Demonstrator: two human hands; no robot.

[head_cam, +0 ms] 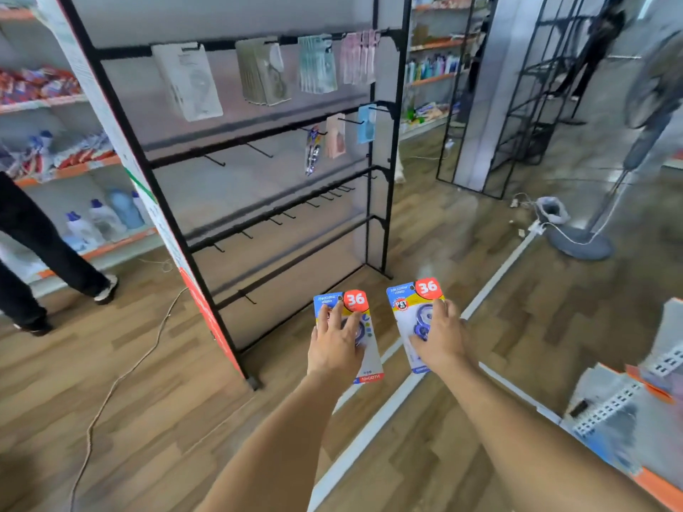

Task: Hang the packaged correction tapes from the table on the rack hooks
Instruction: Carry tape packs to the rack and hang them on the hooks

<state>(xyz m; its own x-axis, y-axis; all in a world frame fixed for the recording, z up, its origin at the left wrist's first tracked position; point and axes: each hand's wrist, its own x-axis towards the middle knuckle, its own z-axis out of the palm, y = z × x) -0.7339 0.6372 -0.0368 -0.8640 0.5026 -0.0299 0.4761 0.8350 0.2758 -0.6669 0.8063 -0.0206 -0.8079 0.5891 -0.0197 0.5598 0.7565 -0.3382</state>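
We see a black wire rack standing on a wood-pattern floor, and it serves as our landmark. From its top bar hang four bunches of pale packets, and three small packets hang from hooks at the right end of its second bar. Left of the rack's foot a thin cord trails across the floor, and right of the rack a round fan base sits on the boards.

Wood-pattern plank floor runs throughout — a pale cord trails across it. Shop shelves of bottles and packets line the left wall; a pedestal fan stands far right.
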